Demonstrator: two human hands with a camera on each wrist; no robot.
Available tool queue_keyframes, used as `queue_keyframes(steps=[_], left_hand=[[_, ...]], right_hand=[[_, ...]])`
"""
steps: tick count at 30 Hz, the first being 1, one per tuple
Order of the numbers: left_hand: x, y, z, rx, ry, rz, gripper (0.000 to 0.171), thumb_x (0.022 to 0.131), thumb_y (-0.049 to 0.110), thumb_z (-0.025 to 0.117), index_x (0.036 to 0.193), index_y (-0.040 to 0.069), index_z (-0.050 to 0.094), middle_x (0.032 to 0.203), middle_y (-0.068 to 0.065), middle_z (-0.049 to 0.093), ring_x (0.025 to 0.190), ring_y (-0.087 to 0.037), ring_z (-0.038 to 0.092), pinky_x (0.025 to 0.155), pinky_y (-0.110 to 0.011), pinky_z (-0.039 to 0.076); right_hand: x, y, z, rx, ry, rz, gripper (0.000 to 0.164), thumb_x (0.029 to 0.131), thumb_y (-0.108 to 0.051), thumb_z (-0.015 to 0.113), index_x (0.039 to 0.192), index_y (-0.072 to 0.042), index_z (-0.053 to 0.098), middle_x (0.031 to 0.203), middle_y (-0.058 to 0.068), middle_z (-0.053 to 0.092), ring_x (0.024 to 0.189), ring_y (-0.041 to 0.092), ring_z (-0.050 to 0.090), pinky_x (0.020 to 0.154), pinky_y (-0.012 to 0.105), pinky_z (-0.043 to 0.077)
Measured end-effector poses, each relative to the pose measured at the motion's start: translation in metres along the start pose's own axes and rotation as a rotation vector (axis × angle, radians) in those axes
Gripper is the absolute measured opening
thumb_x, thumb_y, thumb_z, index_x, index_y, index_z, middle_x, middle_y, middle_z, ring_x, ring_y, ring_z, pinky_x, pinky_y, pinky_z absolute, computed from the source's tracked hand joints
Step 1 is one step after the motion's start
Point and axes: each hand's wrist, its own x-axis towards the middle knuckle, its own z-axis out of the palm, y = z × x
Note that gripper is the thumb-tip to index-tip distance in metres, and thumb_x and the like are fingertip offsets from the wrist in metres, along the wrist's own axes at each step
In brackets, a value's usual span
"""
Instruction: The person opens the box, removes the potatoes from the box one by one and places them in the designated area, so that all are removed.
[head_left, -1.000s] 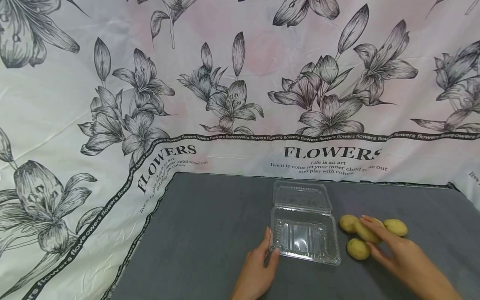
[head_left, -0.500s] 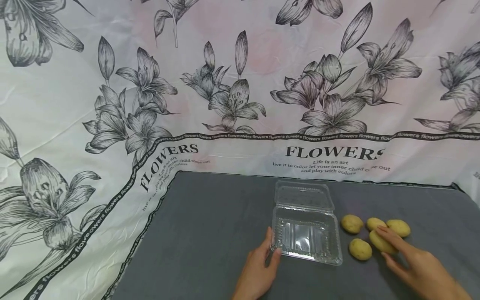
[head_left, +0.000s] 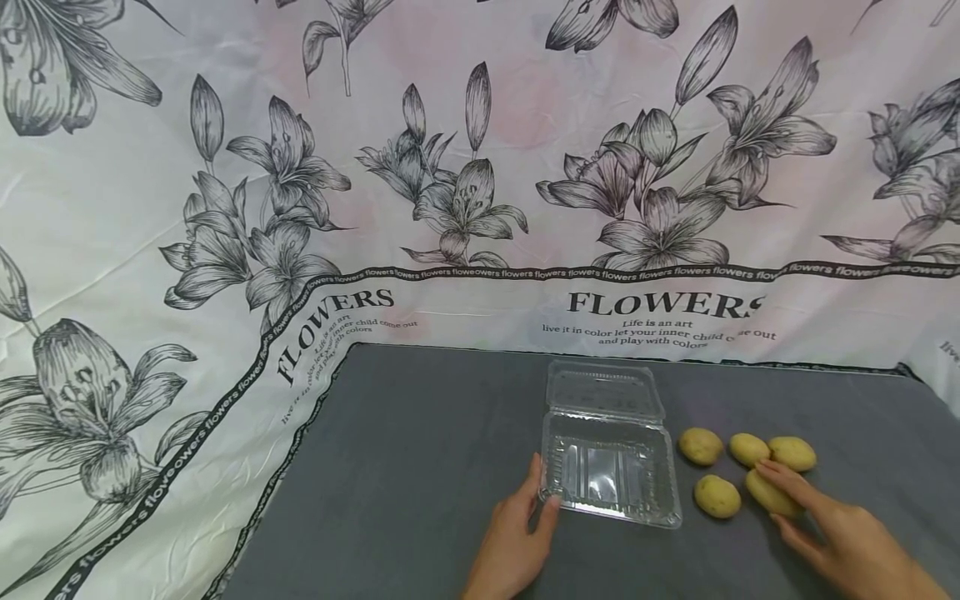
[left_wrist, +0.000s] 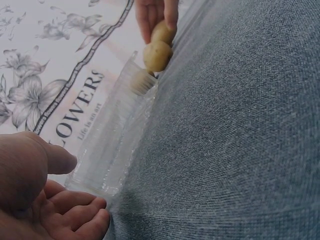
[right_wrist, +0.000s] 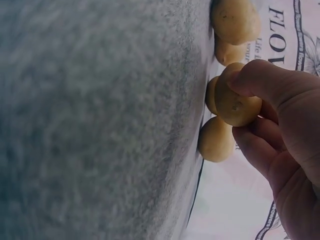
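Observation:
My right hand grips a yellow potato between thumb and fingers, at the near right of the other potatoes. In the right wrist view the thumb presses one side of that held potato. Several loose potatoes lie on the grey surface left of and behind it. My left hand holds the near left corner of a clear plastic container, thumb at the front and fingers along the side. The container's hinged lid lies folded back, and no potato is inside.
A grey cloth-like surface spreads under everything. White fabric with flower drawings and a black lettered band rises behind it and along the left.
My right hand has moved right and towards me with the potato, away from the others, uncovering the potatoes behind. The left hand and container stay put.

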Motion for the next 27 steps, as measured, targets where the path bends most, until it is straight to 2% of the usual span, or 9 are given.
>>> queue_keyframes(steps=[5, 8, 14, 17, 23, 27], left_hand=[[-0.001, -0.001, -0.001, -0.009, -0.004, -0.012, 0.068, 0.112, 0.033, 0.056, 0.164, 0.0, 0.029, 0.163, -0.014, 0.042, 0.146, -0.034, 0.047, 0.117, -0.046, 0.044], [-0.002, -0.001, -0.001, -0.002, -0.002, -0.015, 0.068, 0.112, 0.034, 0.056, 0.164, 0.0, 0.029, 0.163, -0.013, 0.042, 0.144, -0.034, 0.049, 0.117, -0.046, 0.044], [-0.002, 0.001, -0.002, 0.0, -0.007, -0.023, 0.069, 0.112, 0.036, 0.055, 0.165, 0.0, 0.028, 0.163, -0.013, 0.041, 0.144, -0.034, 0.048, 0.117, -0.049, 0.043], [-0.002, 0.001, -0.002, -0.001, -0.003, -0.017, 0.069, 0.112, 0.036, 0.055, 0.164, 0.0, 0.029, 0.163, -0.013, 0.042, 0.144, -0.034, 0.049, 0.117, -0.048, 0.043], [-0.003, 0.003, -0.001, 0.016, -0.005, -0.014, 0.069, 0.111, 0.037, 0.056, 0.164, 0.001, 0.031, 0.162, -0.012, 0.044, 0.142, -0.034, 0.051, 0.116, -0.047, 0.045], [-0.006, 0.006, -0.002, 0.026, -0.008, -0.032, 0.07, 0.11, 0.039, 0.057, 0.165, 0.004, 0.031, 0.162, -0.011, 0.045, 0.141, -0.035, 0.053, 0.116, -0.049, 0.045]], right_hand=[[-0.001, 0.002, 0.003, 0.011, -0.028, 0.005, 0.089, 0.067, 0.008, 0.094, 0.145, 0.0, 0.051, 0.119, 0.036, 0.069, 0.043, -0.01, 0.034, 0.043, 0.024, 0.036], [-0.001, 0.003, 0.005, 0.02, -0.023, -0.021, 0.09, 0.065, 0.009, 0.094, 0.143, 0.001, 0.052, 0.122, 0.036, 0.068, 0.045, -0.01, 0.038, 0.043, 0.025, 0.039], [-0.001, 0.006, 0.006, 0.033, -0.021, -0.05, 0.089, 0.063, 0.008, 0.095, 0.141, -0.002, 0.055, 0.128, 0.035, 0.067, 0.048, -0.008, 0.047, 0.046, 0.027, 0.046], [-0.001, 0.006, 0.005, 0.02, -0.023, -0.052, 0.09, 0.062, 0.006, 0.096, 0.142, -0.003, 0.055, 0.128, 0.035, 0.067, 0.047, -0.008, 0.046, 0.046, 0.027, 0.045], [0.002, 0.006, -0.001, -0.029, -0.109, 0.02, 0.078, 0.071, -0.008, 0.097, 0.138, 0.0, 0.058, 0.132, 0.036, 0.065, 0.049, -0.002, 0.051, 0.047, 0.029, 0.046], [0.003, 0.0, -0.007, -0.04, -0.095, 0.069, 0.074, 0.074, -0.011, 0.096, 0.138, 0.0, 0.06, 0.126, 0.035, 0.068, 0.048, -0.002, 0.048, 0.045, 0.027, 0.041]])
